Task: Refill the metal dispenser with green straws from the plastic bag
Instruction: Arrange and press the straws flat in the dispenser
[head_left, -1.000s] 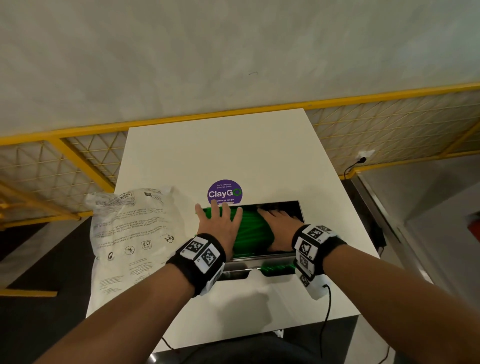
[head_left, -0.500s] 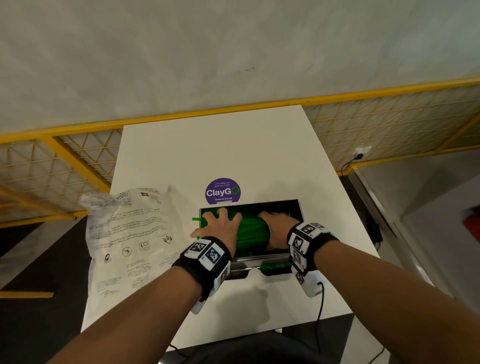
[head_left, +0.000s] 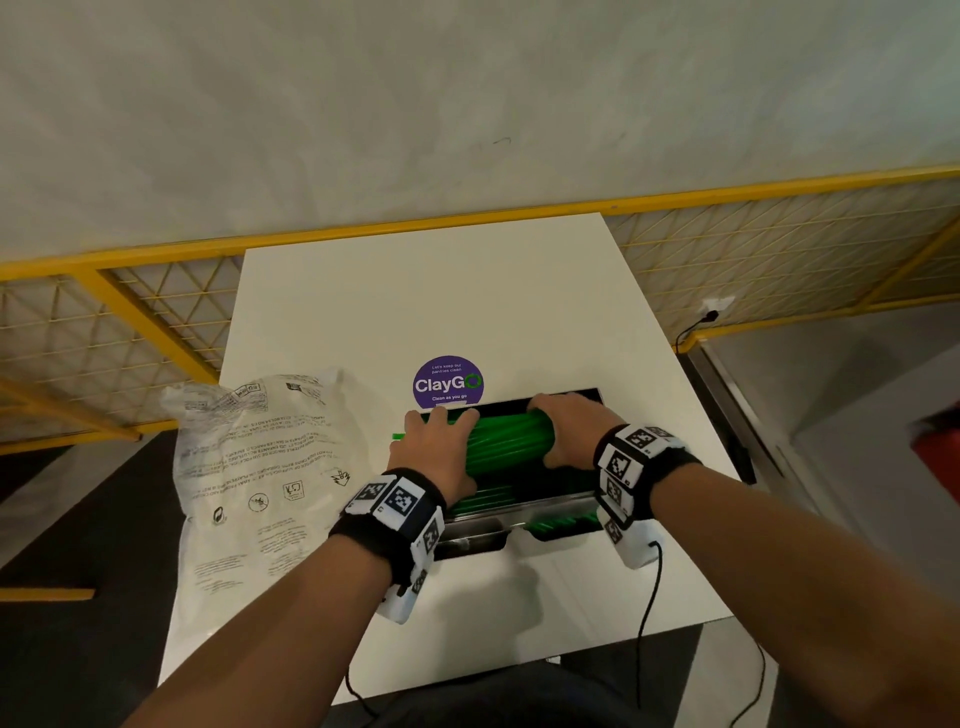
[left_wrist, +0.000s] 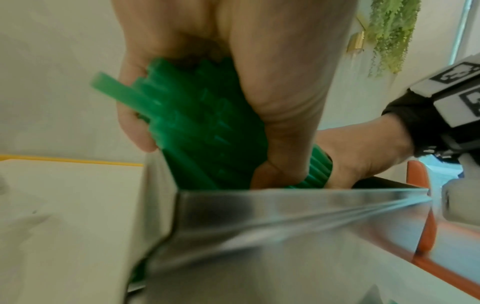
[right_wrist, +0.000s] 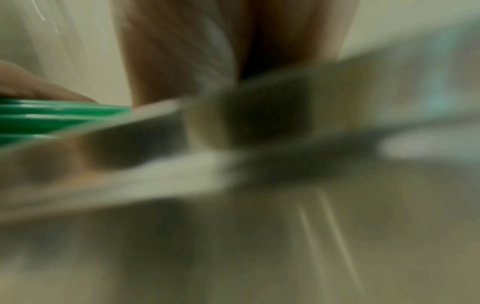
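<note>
Both the left hand (head_left: 439, 457) and right hand (head_left: 569, 431) held a grip around the green straws (head_left: 511, 441) above the metal dispenser (head_left: 550, 512), where protruding left-end straws might snag its wall and spill onto the counter (head_left: 415, 301).

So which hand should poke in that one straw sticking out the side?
The left hand, probably. It grips the left end of the green straws, right where the stray straw pokes past the metal dispenser. The right hand holds the far end.
</note>
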